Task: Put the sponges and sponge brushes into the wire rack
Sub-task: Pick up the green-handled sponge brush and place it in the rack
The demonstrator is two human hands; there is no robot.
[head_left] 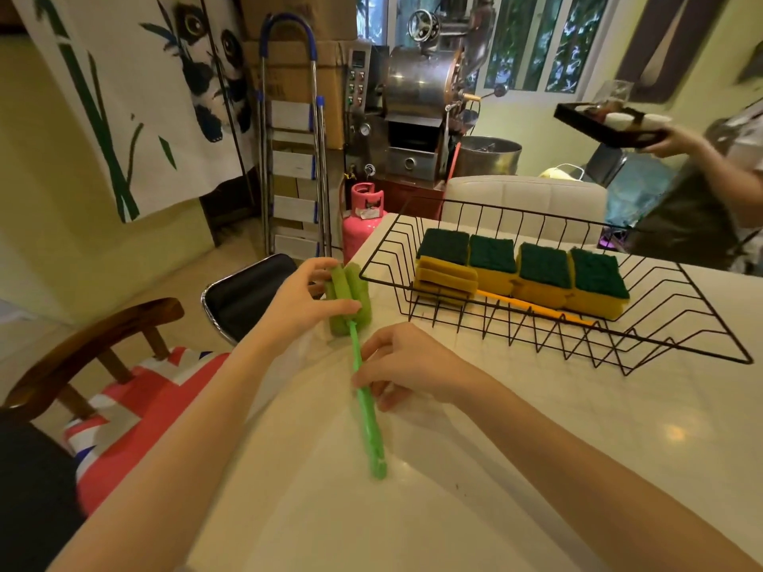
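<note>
A green sponge brush (363,390) lies near the white table's left edge, foam head pointing away from me. My left hand (303,301) grips the green foam head. My right hand (406,367) pinches the handle around its middle. To the right stands the black wire rack (677,319). Inside it several yellow sponges with dark green scouring tops (545,268) stand in a row. A yellow sponge brush (448,278) lies in the rack too, its long yellow handle running along the rack's floor in front of the sponges.
A black stool seat (247,291) and a wooden chair with a flag cushion (136,390) stand left of the table (536,468). A pink gas cylinder (363,220) is behind. At the far right a person carries a dark tray (611,125).
</note>
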